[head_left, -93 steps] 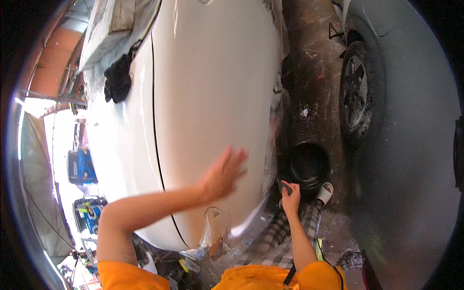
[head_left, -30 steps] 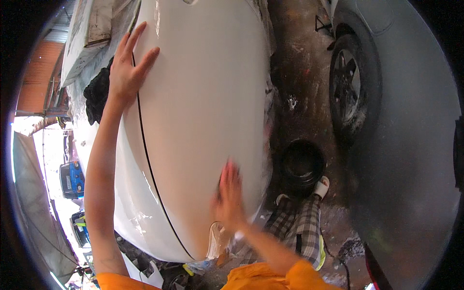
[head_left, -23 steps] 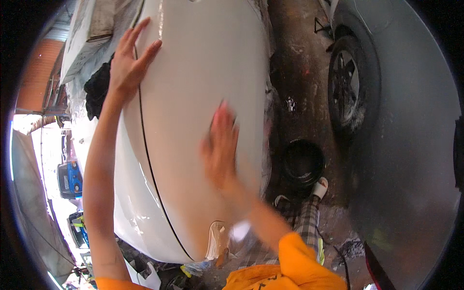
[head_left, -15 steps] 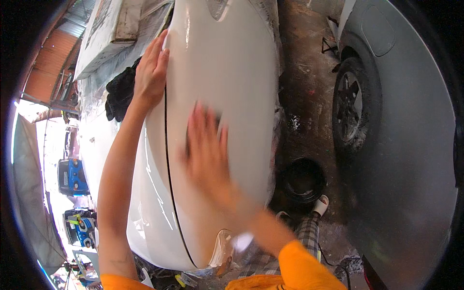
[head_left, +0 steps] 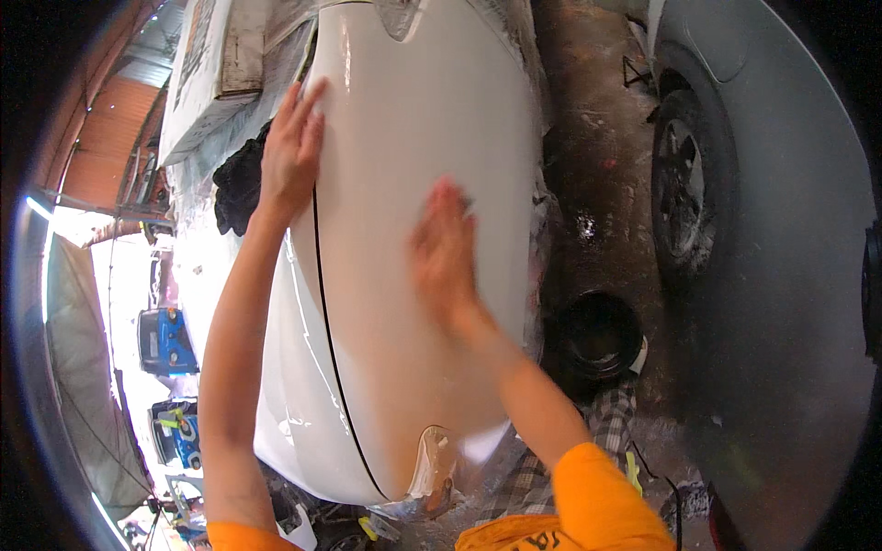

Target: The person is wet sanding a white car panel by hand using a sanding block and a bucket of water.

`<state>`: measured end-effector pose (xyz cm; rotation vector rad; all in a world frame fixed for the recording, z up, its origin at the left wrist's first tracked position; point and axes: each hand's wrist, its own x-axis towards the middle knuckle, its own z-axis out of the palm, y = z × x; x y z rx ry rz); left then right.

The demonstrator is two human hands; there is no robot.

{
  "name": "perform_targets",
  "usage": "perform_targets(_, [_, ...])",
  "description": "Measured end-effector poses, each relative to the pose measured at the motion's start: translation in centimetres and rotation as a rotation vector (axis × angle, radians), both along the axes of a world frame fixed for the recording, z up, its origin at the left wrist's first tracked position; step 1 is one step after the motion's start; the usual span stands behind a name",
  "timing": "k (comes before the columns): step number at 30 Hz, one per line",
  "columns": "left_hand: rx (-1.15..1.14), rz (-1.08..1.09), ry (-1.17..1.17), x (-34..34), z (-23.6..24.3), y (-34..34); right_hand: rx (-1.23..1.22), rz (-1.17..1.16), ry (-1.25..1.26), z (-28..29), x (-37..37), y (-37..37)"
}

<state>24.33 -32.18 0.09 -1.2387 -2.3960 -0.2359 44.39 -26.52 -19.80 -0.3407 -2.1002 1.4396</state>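
Observation:
A glossy white car body panel [head_left: 413,119] fills the middle, with a dark seam running down its left side. My left hand [head_left: 292,156] lies on the panel beside that seam, fingers outstretched and holding nothing. Nearer the panel's middle, my right hand [head_left: 446,262] rests flat on the paint, smeared by motion. Under its fingers is a dark flat pad [head_left: 468,201], of which only a small bit shows at the fingertips; its exact kind is hard to make out.
Plastic-covered bodywork with a worn box [head_left: 207,83] and a black cloth [head_left: 241,184] lies at left. A black bucket [head_left: 599,338] stands on the wet floor at right, next to my checked trousers. A grey car [head_left: 790,230] with a dusty wheel [head_left: 684,184] flanks the floor strip.
My right hand has moved rightward across the panel, and less of the dark pad shows. My left hand stays at the seam, its fingers slightly more spread. The view has shifted a little.

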Motion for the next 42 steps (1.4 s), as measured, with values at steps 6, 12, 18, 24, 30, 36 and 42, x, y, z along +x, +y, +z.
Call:
perform_targets(6, [-0.979, -0.240, -0.169, 19.6, -8.5, -1.3, -0.426, -0.068, -0.106, -9.8, 13.0, -5.3])
perform_targets(12, [-0.989, -0.085, 0.034, 9.3, -6.3, 8.2, -0.395, -0.040, -0.249, -11.7, 5.6, 2.3])
perform_targets(18, [-0.285, 0.270, 0.387, -10.9, 3.9, 13.2, -0.274, 0.116, -0.019, -5.7, 5.3, -0.7])
perform_targets(24, [-0.038, 0.223, 0.171, -10.4, 3.3, 15.1, 0.009, 0.325, -0.054, -5.8, 2.2, 3.2])
perform_targets(30, [-0.032, 0.192, 0.123, -9.8, 3.7, 17.4, 0.064, -0.029, -0.074, 0.6, -21.4, 21.4])
perform_targets(36, [-0.052, 0.268, 0.144, -9.2, 4.4, 16.4, 0.188, 0.319, 0.093, 2.4, -6.0, 8.5])
perform_targets(42, [0.018, 0.226, 0.099, -9.2, 4.4, 18.2, 0.037, 0.030, 0.054, 7.8, -28.0, 26.5])
